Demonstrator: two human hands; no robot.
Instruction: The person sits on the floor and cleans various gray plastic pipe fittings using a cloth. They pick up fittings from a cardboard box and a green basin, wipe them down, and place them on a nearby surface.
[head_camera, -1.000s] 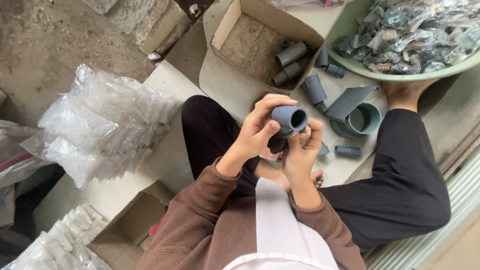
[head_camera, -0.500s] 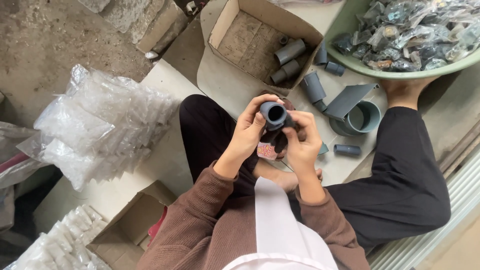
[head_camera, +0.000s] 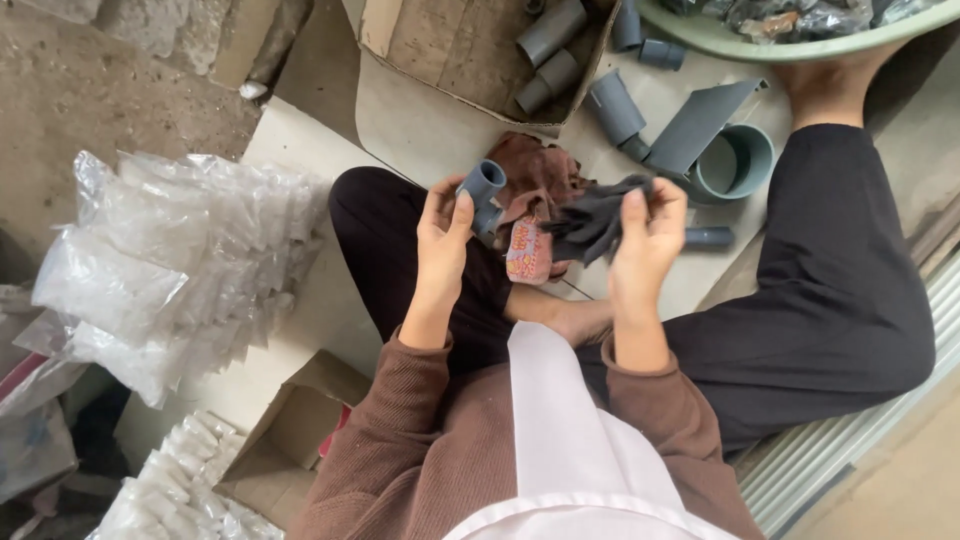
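1. The floor (head_camera: 90, 90) is rough grey concrete; flattened cardboard sheets (head_camera: 420, 120) lie over it, and the person sits cross-legged on them in dark trousers.
2. A heap of clear plastic bags (head_camera: 170, 260) lies well to the left of the hands, with more bags cut off at the lower left corner.
3. An open box (head_camera: 470, 50) sits ahead of the knees holding grey pipe pieces (head_camera: 550, 30); its far end runs out of frame.
4. A green basin (head_camera: 760, 45) at the top right is mostly cut off, and its contents are hard to make out.
5. A second, smaller box (head_camera: 290, 430) lies open beside the left elbow.
6. A teal ring fitting (head_camera: 740, 160) and loose grey pipes (head_camera: 615, 105) lie on the cardboard just past the right hand.
7. A reddish-brown rag (head_camera: 535, 190) lies between the two hands on the lap.
8. The right hand (head_camera: 645, 235) is closed on a dark grey cloth (head_camera: 595, 220), thumb and fingers pinching it.
9. The left hand (head_camera: 440, 230) grips a grey pipe fitting (head_camera: 483, 185) between thumb and fingers, its open end facing up, just left of the rag and apart from the cloth.
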